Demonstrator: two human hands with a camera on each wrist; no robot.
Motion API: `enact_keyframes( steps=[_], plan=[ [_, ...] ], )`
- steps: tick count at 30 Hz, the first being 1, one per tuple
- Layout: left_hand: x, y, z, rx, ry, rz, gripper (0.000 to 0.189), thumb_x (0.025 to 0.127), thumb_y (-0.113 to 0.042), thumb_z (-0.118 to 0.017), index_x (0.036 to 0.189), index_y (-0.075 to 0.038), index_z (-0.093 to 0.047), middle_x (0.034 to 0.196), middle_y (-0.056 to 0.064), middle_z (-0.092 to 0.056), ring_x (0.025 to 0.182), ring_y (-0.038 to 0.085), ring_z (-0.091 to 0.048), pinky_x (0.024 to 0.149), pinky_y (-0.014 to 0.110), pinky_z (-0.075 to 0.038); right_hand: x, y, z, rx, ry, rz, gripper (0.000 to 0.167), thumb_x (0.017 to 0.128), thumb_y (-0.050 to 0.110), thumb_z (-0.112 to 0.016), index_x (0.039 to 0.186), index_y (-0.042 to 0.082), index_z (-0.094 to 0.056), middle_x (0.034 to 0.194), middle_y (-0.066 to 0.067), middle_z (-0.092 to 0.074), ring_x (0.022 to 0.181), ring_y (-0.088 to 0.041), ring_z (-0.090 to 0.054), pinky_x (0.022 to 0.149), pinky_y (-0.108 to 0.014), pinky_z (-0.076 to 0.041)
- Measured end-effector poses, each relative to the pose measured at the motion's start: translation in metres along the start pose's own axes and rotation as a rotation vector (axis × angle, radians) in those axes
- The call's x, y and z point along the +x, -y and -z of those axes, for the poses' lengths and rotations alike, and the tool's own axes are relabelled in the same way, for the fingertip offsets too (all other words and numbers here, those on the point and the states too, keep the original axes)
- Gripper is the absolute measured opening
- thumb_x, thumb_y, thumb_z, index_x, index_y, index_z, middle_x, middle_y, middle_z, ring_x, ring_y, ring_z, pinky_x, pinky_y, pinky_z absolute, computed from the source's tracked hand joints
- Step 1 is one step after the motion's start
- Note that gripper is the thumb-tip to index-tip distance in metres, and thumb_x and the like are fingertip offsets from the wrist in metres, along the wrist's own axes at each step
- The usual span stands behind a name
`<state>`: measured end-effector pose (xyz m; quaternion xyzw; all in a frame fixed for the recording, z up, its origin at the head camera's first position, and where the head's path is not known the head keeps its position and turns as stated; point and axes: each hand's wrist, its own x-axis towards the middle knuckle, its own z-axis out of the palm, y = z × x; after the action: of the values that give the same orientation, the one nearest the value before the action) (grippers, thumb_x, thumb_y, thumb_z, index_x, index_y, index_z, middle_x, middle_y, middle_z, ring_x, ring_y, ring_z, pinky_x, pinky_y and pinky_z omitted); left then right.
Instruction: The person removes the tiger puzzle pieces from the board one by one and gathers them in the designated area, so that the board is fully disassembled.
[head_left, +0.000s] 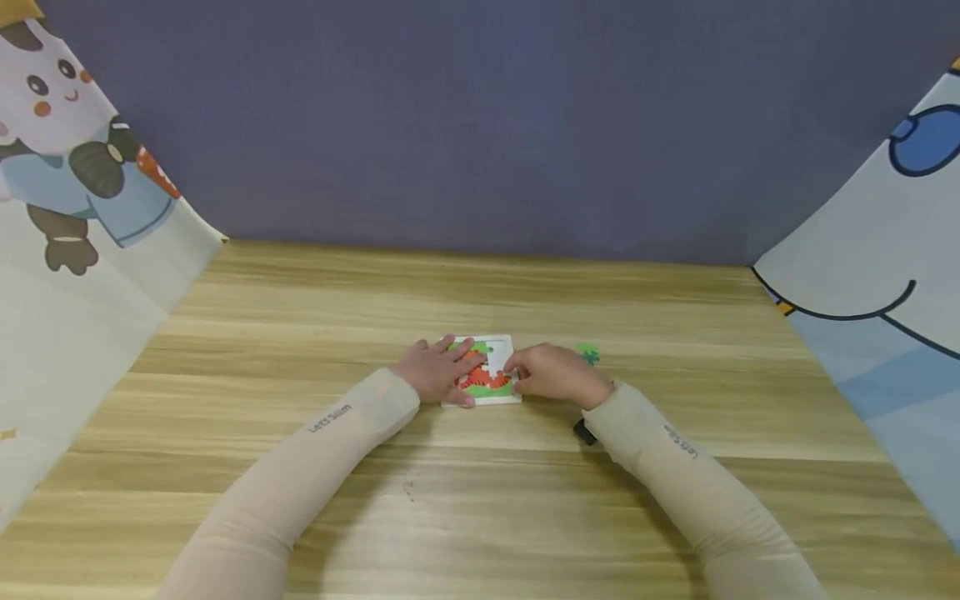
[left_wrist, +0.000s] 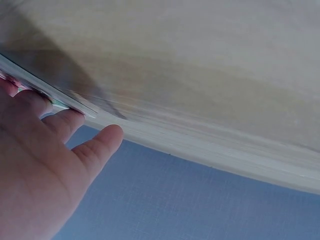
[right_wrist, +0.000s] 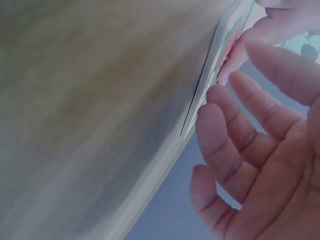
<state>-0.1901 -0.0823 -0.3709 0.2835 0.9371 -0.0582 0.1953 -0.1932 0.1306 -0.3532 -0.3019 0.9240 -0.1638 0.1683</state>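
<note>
I have the white-edged puzzle board (head_left: 497, 350) at twelve o'clock on the wooden surface (head_left: 480, 500). From its nine o'clock my left hand (head_left: 435, 371) lies across it, fingers spread, grip released. At its three o'clock my right hand (head_left: 558, 372) bends its fingers at the edge; I cannot tell whether that grip pinches anything. Orange pieces (head_left: 498, 381) sit inside. A loose green piece (head_left: 588, 353) lies toward three o'clock, a black object (head_left: 585, 431) toward four, beside the right sleeve (head_left: 660, 446).
</note>
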Motion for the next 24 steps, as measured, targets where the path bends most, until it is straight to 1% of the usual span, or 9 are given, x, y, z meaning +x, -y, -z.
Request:
enact_keyframes(
  steps=[6, 10, 15, 18, 22, 24],
  plan=[
    [0.001, 0.0, 0.0, 0.004, -0.002, 0.003, 0.08, 0.09, -0.062, -0.048, 0.155, -0.027, -0.018, 0.16, 0.001, -0.009, 0.145, 0.03, -0.01, 0.111, 0.054, -0.023, 0.003, 0.003, -0.002, -0.054, 0.011, -0.005, 0.029, 0.086, 0.013, -0.07, 0.115, 0.006, -0.069, 0.069, 0.004, -0.054, 0.06, -0.009, -0.046, 0.056, -0.025, -0.039],
    [0.001, 0.0, -0.001, 0.003, -0.006, 0.0, 0.079, 0.09, -0.062, -0.048, 0.155, -0.027, -0.018, 0.16, 0.001, -0.008, 0.145, 0.029, -0.01, 0.111, 0.053, -0.023, 0.005, 0.005, -0.002, -0.084, 0.024, -0.017, 0.03, 0.086, 0.012, -0.069, 0.115, 0.008, -0.069, 0.072, 0.004, -0.056, 0.063, -0.01, -0.047, 0.058, -0.026, -0.041],
    [-0.001, 0.0, -0.001, -0.008, -0.011, -0.008, 0.079, 0.09, -0.062, -0.048, 0.155, -0.027, -0.019, 0.16, 0.001, -0.009, 0.145, 0.029, -0.01, 0.111, 0.054, -0.023, 0.006, 0.01, -0.001, -0.126, 0.045, -0.068, 0.032, 0.085, 0.012, -0.068, 0.117, 0.008, -0.068, 0.083, 0.003, -0.063, 0.067, -0.011, -0.051, 0.062, -0.028, -0.046],
    [0.0, 0.0, -0.001, -0.007, -0.02, -0.012, 0.079, 0.09, -0.062, -0.049, 0.155, -0.026, -0.019, 0.16, 0.001, -0.009, 0.145, 0.03, -0.011, 0.111, 0.054, -0.023, 0.006, 0.012, -0.001, -0.15, 0.048, -0.093, 0.034, 0.084, 0.012, -0.068, 0.118, 0.007, -0.068, 0.086, 0.002, -0.065, 0.068, -0.011, -0.053, 0.064, -0.029, -0.048],
    [0.0, 0.001, -0.002, -0.011, -0.026, -0.01, 0.079, 0.09, -0.061, -0.049, 0.155, -0.026, -0.02, 0.16, 0.001, -0.01, 0.145, 0.03, -0.011, 0.111, 0.054, -0.023, 0.007, 0.013, -0.001, -0.163, 0.048, -0.095, 0.035, 0.083, 0.012, -0.068, 0.118, 0.006, -0.069, 0.095, -0.001, -0.068, 0.072, -0.011, -0.055, 0.069, -0.031, -0.05],
    [0.0, 0.001, -0.002, -0.013, -0.025, -0.008, 0.08, 0.09, -0.062, -0.049, 0.155, -0.027, -0.02, 0.16, 0.001, -0.01, 0.145, 0.03, -0.011, 0.111, 0.054, -0.023, 0.008, 0.013, -0.002, -0.165, 0.047, -0.085, 0.035, 0.083, 0.01, -0.067, 0.117, 0.007, -0.069, 0.103, -0.002, -0.069, 0.078, -0.012, -0.059, 0.073, -0.032, -0.051]
  ],
)
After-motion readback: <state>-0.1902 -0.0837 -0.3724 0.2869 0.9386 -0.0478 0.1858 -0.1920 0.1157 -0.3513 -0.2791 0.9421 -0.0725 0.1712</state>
